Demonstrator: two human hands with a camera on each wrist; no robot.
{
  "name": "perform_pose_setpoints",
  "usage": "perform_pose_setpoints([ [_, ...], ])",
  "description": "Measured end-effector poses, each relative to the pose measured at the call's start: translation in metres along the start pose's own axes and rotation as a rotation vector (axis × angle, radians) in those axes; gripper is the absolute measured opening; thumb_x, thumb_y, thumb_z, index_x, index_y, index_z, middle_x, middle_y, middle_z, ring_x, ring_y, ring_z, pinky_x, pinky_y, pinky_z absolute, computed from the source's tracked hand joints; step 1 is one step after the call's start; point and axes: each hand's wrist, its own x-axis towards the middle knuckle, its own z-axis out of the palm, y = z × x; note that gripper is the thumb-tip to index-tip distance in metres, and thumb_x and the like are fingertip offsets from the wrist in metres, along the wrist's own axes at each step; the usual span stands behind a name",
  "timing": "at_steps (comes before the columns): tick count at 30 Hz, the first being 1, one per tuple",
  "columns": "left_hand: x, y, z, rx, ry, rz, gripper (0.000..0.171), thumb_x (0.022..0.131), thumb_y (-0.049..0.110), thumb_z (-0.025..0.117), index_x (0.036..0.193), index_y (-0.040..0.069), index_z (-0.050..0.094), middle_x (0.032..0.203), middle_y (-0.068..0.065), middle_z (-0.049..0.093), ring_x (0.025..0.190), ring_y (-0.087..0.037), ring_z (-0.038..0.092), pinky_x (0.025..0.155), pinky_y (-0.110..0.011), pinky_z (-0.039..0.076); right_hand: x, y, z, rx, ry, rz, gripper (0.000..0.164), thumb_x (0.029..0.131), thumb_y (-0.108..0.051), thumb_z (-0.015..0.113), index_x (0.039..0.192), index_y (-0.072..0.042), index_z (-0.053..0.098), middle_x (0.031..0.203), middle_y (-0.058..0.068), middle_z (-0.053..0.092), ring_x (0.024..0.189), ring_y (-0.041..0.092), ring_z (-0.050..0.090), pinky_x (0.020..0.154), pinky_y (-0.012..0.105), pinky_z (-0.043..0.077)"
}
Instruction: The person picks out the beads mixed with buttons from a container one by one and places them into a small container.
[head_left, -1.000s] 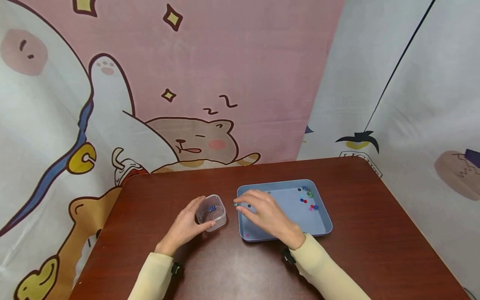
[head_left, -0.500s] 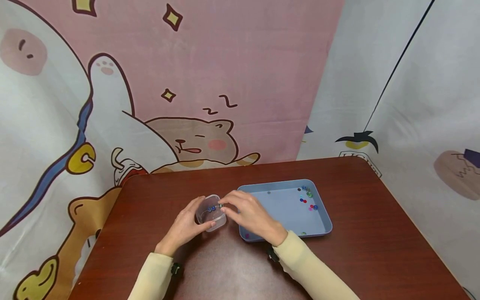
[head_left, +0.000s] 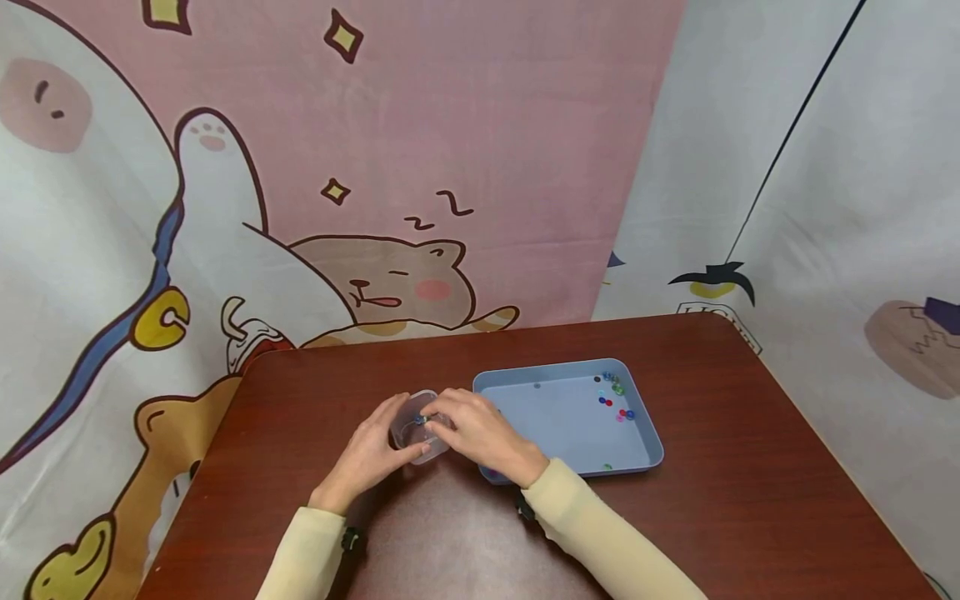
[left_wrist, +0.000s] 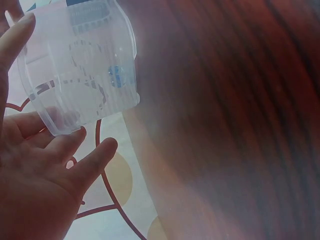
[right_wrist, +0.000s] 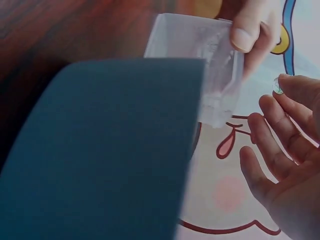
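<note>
We count two hands, one rounded-square container point(left_wrist: 55, 70), one rectangular tray point(head_left: 558, 421) and a scatter of beads too small to number exactly. The left hand point(head_left: 367, 454) has its grip clamped round the container, thumb on the near side and fingers on the far side. The right hand point(head_left: 483, 433) reaches over the container's rim, its grip pinching one clear, greenish bead point(right_wrist: 278, 86) between thumb and forefinger, the other fingers spread. Inside the container we see blue beads point(left_wrist: 116, 76), their number hard to tell through the wall. In the tray, just to the right, we make out two red beads point(head_left: 609, 402), a pink one point(head_left: 620, 419), several blue and green ones grouped toward the right end, a grey one point(head_left: 537, 386) near the far edge and a lone green bead point(head_left: 607, 467) by the near edge. All of this sits on a reddish-brown bench point(head_left: 300, 417), wood-grained and glossy, before a pink cartoon hanging point(head_left: 487, 125) with a sleeping animal and stars, and a whiter cloth point(head_left: 825, 167) on the right. The container is thin, see-through plastic; the tray is smooth, opaque blue with rounded corners; the sleeves point(head_left: 307, 546) are pale yellow
</note>
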Motion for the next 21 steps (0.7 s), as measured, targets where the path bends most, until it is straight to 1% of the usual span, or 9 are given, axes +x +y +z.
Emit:
perform_pose_setpoints([
  [4,0.000,0.000,0.001,0.002,-0.002,-0.003,0.097,0.082,0.048,0.086,0.157,0.005,0.042,0.157,-0.017,0.045,0.139,-0.037,0.050,0.107,-0.057,0.046,0.000,0.003,0.005,-0.019,-0.021,0.017,0.017,0.099,-0.020,0.073,0.113,-0.013,0.077,0.106,-0.001,0.072,0.094,0.014,0.067,0.079,0.030,0.056],
  [8,0.000,0.000,0.001,0.011,0.003,0.008,0.097,0.082,0.049,0.086,0.156,0.004,0.043,0.157,-0.018,0.045,0.138,-0.037,0.051,0.106,-0.057,0.047,0.001,0.007,0.009,-0.055,-0.027,0.022,0.016,0.099,-0.020,0.073,0.113,-0.013,0.077,0.107,-0.001,0.072,0.096,0.014,0.067,0.081,0.030,0.056],
  [14,0.001,0.000,0.002,0.029,0.013,0.023,0.096,0.083,0.050,0.085,0.156,0.004,0.043,0.156,-0.019,0.046,0.136,-0.038,0.053,0.105,-0.056,0.048,0.002,0.011,0.013,-0.081,-0.033,0.006,0.018,0.098,-0.020,0.073,0.114,-0.012,0.077,0.109,0.000,0.072,0.098,0.015,0.067,0.082,0.030,0.056],
  [21,0.000,0.000,0.002,0.027,0.009,0.011,0.096,0.083,0.050,0.085,0.156,0.005,0.043,0.156,-0.019,0.046,0.137,-0.038,0.052,0.106,-0.057,0.047,0.002,0.011,0.014,-0.085,-0.024,-0.012,0.020,0.096,-0.017,0.076,0.116,-0.012,0.076,0.110,0.001,0.072,0.099,0.017,0.067,0.083,0.031,0.056],
])
